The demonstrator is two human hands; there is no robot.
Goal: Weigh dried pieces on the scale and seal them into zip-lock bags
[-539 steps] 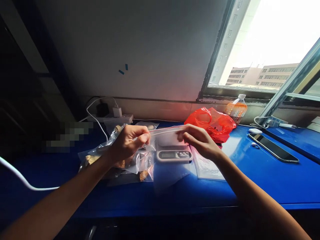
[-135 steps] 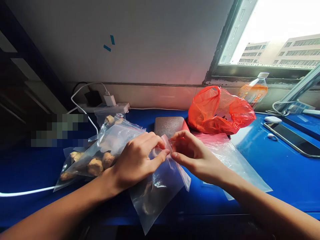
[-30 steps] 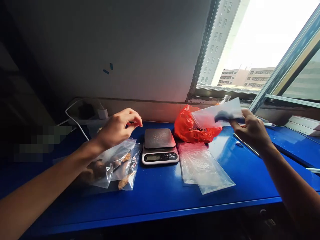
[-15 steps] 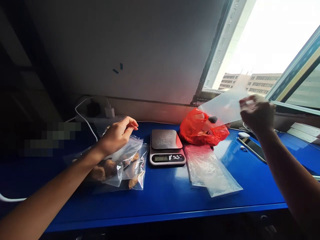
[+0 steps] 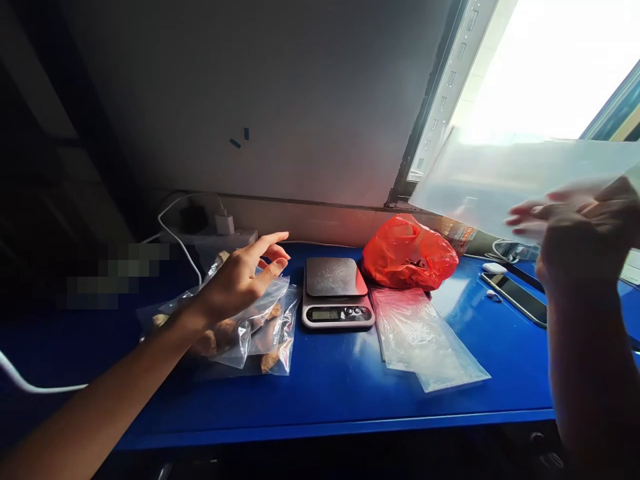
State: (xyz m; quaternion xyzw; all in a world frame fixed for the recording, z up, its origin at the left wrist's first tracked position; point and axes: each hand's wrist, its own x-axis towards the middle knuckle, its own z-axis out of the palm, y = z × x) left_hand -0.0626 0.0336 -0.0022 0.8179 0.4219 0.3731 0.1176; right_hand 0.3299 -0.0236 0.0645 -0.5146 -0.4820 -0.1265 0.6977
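Observation:
My right hand (image 5: 583, 227), blurred by motion, is raised at the right with a translucent plastic bag (image 5: 480, 177) pinched in its fingers. The bag spreads leftward in front of the window. My left hand (image 5: 245, 277) holds nothing; its fingers are apart, above clear zip bags (image 5: 280, 333) with brown lumps (image 5: 270, 362) in them. Between the hands stands a digital kitchen scale (image 5: 337, 293) with a bare plate. Right of it is a crumpled red plastic bag (image 5: 405, 257) with dark bits inside. A stack of flat clear bags (image 5: 430, 340) lies in front of that.
A phone (image 5: 515, 298) and a white earbud case (image 5: 494, 268) lie on the blue table (image 5: 325, 400) at the right. A white charger (image 5: 224, 222) with its cable (image 5: 167, 230) is at the back left. A window is at the upper right.
My right hand has moved right and nearer with the plastic bag, away from the red bag. A dark spot seen at the bag's lower end is out of sight. My left fingers have spread.

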